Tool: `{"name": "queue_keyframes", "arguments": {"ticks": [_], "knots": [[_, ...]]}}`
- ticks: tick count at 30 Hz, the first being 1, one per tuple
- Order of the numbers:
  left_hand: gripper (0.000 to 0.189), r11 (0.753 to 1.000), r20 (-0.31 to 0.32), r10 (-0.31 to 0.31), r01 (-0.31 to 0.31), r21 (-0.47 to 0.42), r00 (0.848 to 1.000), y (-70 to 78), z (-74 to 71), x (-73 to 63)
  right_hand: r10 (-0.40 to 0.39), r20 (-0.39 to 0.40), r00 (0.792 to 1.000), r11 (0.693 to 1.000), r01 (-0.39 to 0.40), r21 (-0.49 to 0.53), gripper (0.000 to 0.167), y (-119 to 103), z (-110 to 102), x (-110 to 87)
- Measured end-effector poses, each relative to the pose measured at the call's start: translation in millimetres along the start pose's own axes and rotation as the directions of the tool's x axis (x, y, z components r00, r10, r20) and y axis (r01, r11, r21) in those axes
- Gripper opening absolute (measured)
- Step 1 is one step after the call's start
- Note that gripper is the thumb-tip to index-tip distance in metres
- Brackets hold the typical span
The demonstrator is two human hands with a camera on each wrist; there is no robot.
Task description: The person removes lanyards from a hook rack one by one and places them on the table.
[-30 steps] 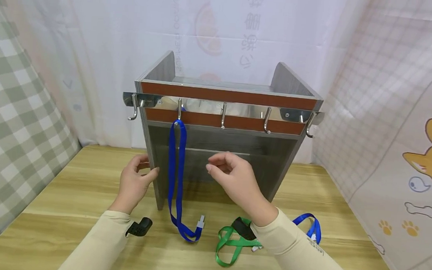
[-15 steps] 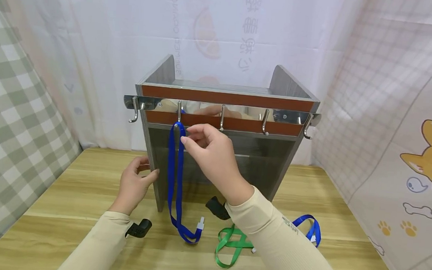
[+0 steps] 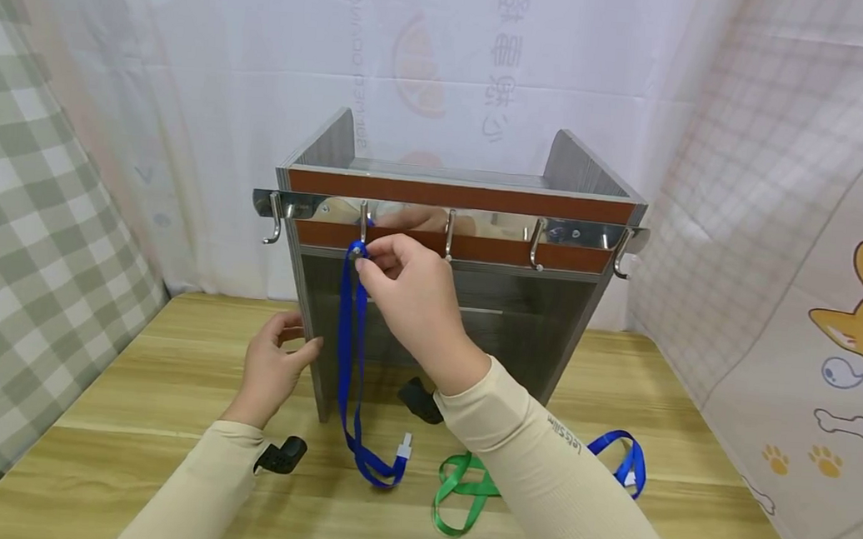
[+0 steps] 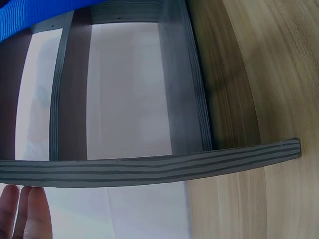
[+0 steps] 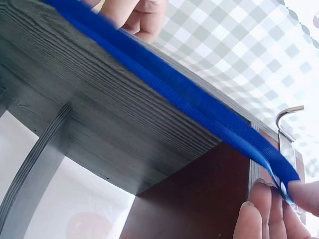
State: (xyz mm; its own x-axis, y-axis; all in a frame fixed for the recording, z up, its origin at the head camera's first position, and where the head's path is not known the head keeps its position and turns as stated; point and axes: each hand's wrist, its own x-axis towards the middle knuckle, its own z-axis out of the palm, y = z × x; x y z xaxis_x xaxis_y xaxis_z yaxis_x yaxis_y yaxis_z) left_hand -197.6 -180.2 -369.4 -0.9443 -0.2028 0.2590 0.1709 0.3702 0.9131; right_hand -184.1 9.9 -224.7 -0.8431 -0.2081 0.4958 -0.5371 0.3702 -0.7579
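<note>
Tabletop [image 3: 167, 393] in yellowish wood grain, with white curtain [image 3: 224, 121] behind, checked cloth [image 3: 34, 258] left and dog-printed sheet [image 3: 758, 326] right, bears a grey rack [image 3: 592, 168]. The left hand [image 3: 271, 371] touches its side, fingers relaxed; the right hand [image 3: 415, 293] pinches a blue lanyard [image 3: 346, 339] at the rack's second hook [image 3: 364, 219] from left.

A blue lanyard [image 3: 346, 339] hangs in a long loop at the second hook [image 3: 363, 215] from the left, its top pinched by the right hand [image 3: 418, 294]. Below, the strap curves toward four o'clock, where a pale clip points to twelve. The grey, brown-banded rack [image 3: 467, 194] stands upright, the left hand [image 3: 270, 371] touching its side at eight o'clock.
</note>
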Motion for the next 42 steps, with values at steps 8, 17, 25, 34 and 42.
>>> {"name": "queue_keyframes", "arguments": {"ticks": [8,17,25,34,42], "knots": [[0.035,1.000,0.006,-0.004,0.004,0.010,1.000,0.9,-0.5,0.0,-0.060,-0.092,0.994,0.997,0.065,0.053,0.009,-9,-2,-6.0],[0.037,1.000,0.017,-0.013,0.013,0.022,1.000,0.9,-1.5,-0.2,-0.093,-0.103,0.990,0.991,0.103,0.090,0.011,-24,-29,-12.4],[0.039,0.999,0.030,-0.019,0.018,0.031,0.999,2.7,-2.8,-0.9,-0.117,-0.118,0.986,0.986,0.130,0.104,0.011,-34,-46,-1.7],[0.037,1.000,0.028,-0.022,0.022,0.018,0.999,3.2,-1.9,-1.7,-0.106,-0.139,0.985,0.978,0.129,0.167,0.011,-49,-54,10.0],[0.038,1.000,0.026,-0.014,0.014,0.015,1.000,3.7,-2.1,-1.4,-0.108,-0.165,0.980,0.959,0.147,0.242,0.012,-43,-59,29.5]]}}
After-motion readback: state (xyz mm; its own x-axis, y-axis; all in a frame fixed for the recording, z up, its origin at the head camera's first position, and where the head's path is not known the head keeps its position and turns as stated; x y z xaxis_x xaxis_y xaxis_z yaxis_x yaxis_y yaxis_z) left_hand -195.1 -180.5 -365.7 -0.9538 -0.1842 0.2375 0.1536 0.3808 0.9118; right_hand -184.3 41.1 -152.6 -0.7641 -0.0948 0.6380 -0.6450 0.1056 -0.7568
